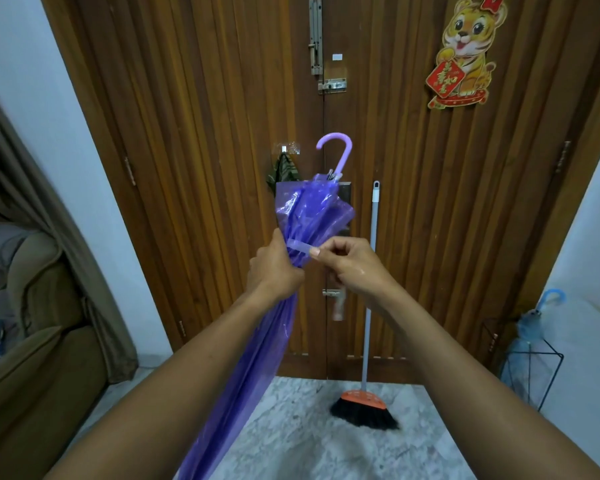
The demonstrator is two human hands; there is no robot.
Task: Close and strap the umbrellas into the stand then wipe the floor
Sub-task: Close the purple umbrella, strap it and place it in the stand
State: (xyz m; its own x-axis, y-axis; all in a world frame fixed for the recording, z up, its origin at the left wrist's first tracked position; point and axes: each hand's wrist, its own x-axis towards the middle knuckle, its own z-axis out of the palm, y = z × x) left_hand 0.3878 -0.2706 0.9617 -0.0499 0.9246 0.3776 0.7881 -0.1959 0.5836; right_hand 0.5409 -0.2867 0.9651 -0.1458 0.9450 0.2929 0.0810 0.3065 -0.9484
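Armchair [32,341]: brown, at the far left edge, partly cut off by the frame.
Curtain [49,202]: brown, hanging down the white wall just beside the armchair.
Door [205,133]: dark slatted wood, double-leaf, filling the middle of the view, with bolts along its centre seam.
Hook [284,148]: clear, stuck on the door. A dark green bundle [282,173] hangs from it; what the bundle is cannot be told.
Left hand [274,268]: fingers curled round the gathered canopy, gripping it about midway along its length.
Purple umbrella [312,216]: folded, translucent, held in front of the door with its pale hooked handle up. The canopy is bunched loose above the left hand and runs down and leftward out of the bottom edge. It is well apart from the stand.
Strap [300,246]: pale narrow band, stretched across the canopy between the two hands.
Right hand [352,268]: thumb and forefinger pinch the free end of the strap, the other fingers curled beneath.
Broom [364,407]: grey pole leaning on the door, orange head, black bristles resting on the floor.
Floor [291,445]: grey-white marbled tile.
Tiger decoration [465,53]: yellow cartoon tiger with a red plaque, stuck high on the right door leaf.
Wire stand [548,375]: thin black frame in the right corner, against the wall.
Blue umbrella [534,327]: closed, translucent, upright in the wire stand, handle up.
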